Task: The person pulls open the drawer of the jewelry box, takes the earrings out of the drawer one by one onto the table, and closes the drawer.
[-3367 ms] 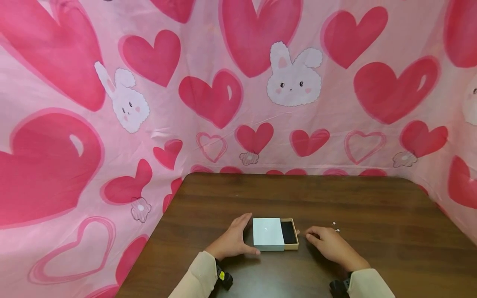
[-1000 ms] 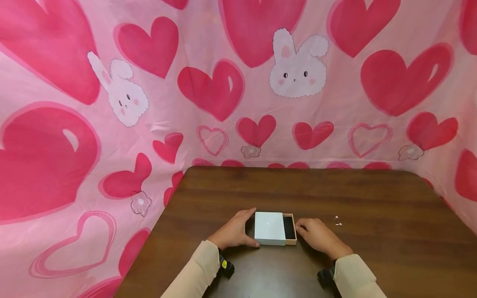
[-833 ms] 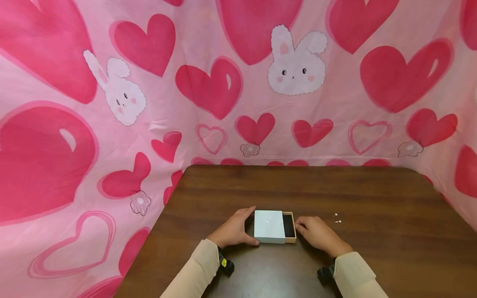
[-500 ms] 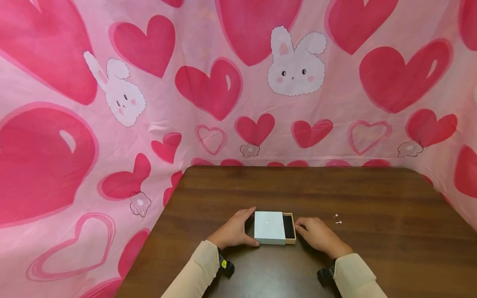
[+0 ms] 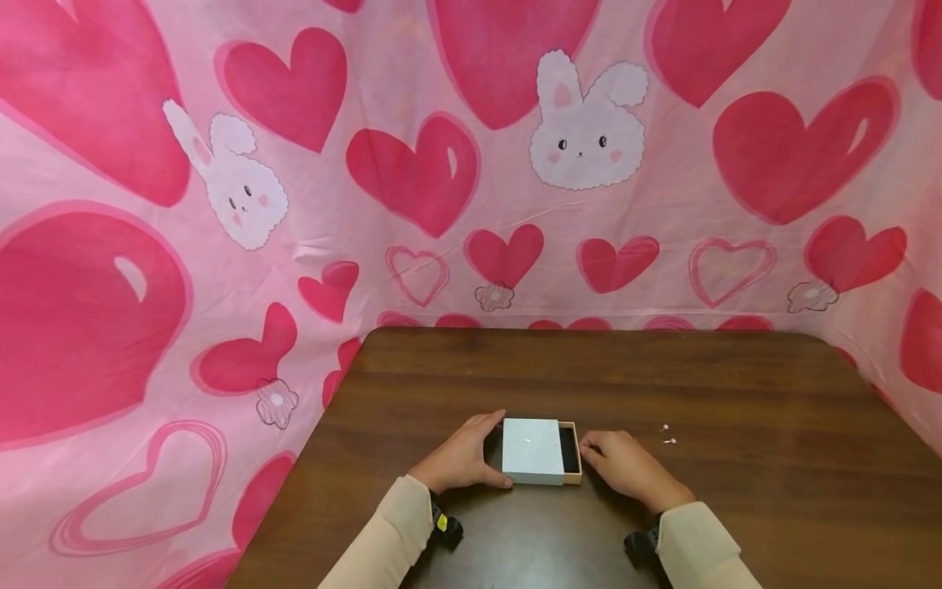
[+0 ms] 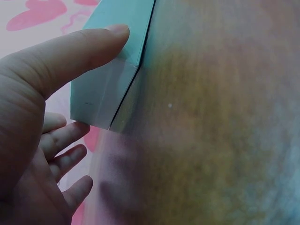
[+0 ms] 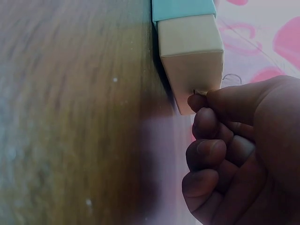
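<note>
A small drawer-style gift box with a pale blue sleeve (image 5: 531,450) lies on the brown table. Its tan drawer (image 7: 192,65), with a black inside, sticks out a little on the right. My left hand (image 5: 464,458) holds the sleeve's left end, thumb along the near side and index finger at the far corner. At the drawer's end face, my right hand (image 5: 625,462) pinches a small pull tab (image 7: 200,93) between thumb and index finger; the other fingers are curled. Most of the tab is hidden by the fingertips.
Two small white-headed pieces, perhaps stud earrings (image 5: 668,442), lie on the table (image 5: 736,393) beyond my right hand. Pink heart-and-rabbit cloth (image 5: 412,196) hangs behind and to the left of the table.
Since the earliest frame, my right hand has moved left and pinched the pull tab. The drawer has slid slightly further into the sleeve. My left hand keeps its hold.
</note>
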The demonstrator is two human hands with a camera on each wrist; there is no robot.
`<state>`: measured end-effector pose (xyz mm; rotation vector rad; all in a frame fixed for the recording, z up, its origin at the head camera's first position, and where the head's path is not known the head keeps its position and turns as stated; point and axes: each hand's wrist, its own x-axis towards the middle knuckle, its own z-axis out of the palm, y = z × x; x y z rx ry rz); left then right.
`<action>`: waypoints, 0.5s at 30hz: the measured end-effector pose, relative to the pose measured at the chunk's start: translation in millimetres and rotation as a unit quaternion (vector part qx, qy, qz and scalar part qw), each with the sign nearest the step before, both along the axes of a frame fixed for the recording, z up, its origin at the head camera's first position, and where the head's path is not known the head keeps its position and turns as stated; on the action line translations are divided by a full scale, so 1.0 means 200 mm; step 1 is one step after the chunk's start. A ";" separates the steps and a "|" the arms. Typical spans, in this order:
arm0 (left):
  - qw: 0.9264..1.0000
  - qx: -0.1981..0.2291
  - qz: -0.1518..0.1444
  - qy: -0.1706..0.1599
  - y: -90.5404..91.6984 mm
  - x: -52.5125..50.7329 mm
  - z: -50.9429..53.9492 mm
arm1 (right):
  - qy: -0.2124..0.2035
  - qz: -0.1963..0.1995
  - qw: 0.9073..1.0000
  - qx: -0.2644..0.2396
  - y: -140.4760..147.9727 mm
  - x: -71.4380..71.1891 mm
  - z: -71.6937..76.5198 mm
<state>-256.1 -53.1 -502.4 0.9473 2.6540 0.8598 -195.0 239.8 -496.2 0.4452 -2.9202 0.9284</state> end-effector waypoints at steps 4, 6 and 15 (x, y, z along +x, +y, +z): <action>1.000 -0.001 -0.001 0.003 0.00 0.00 0.00 | -0.003 -0.001 1.000 0.001 0.00 0.00 0.01; 1.000 -0.003 -0.001 0.005 0.00 0.00 0.00 | -0.005 -0.003 1.000 0.003 -0.01 -0.01 0.01; 1.000 -0.010 0.005 0.000 0.00 0.00 0.00 | -0.032 -0.013 0.999 0.001 -0.03 -0.01 0.01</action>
